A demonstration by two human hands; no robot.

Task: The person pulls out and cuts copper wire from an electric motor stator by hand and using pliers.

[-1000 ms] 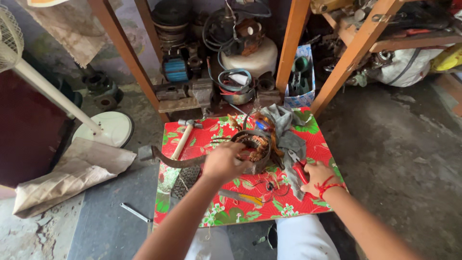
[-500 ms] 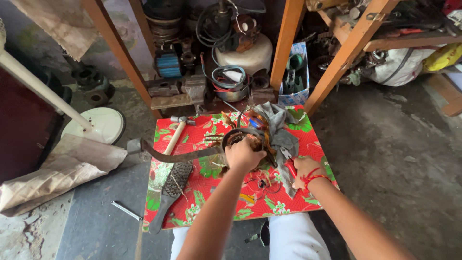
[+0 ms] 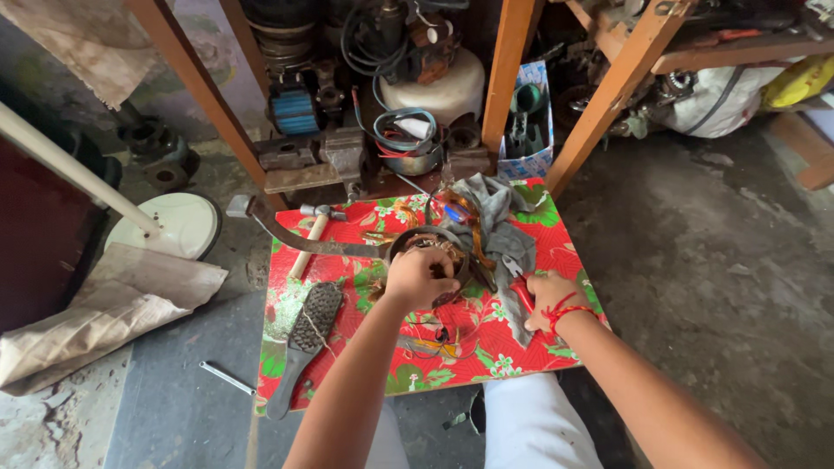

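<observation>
At the far left a crumpled brown paper sack (image 3: 95, 317) lies on the floor, its lower corner cut off by the frame edge. Above it a white round fan base (image 3: 174, 224) stands with its white pole (image 3: 69, 169) running up and out of view. A thin metal rod (image 3: 228, 378) lies on the grey floor just beside the red flowered cloth (image 3: 365, 221). On the cloth's left part rest a wire brush (image 3: 306, 334), with its handle past the cloth's lower edge, and a hammer (image 3: 309, 239) with a pale wooden handle. A long dark metal bar (image 3: 304, 239) runs from the cloth's upper left corner towards the middle; its right end is hidden behind the ring there.

The left hand (image 3: 419, 276) lies near the cloth's centre, fingers curled down over a round motor winding ring (image 3: 434, 252), clamped on its near rim; the hand covers most of the ring, so its inside is hard to make out. Tangled thin wires (image 3: 430, 334) lie just below the hand. A grey rag (image 3: 495, 221) is bunched right of the ring, covering what lies under it. The right hand (image 3: 549, 300), with a red thread at the wrist, is closed around red-handled pliers (image 3: 521, 287); only the tip and a bit of handle show. Behind the cloth, the wooden shelf frame (image 3: 508, 74) is packed with dark motor parts too cluttered to tell apart.
</observation>
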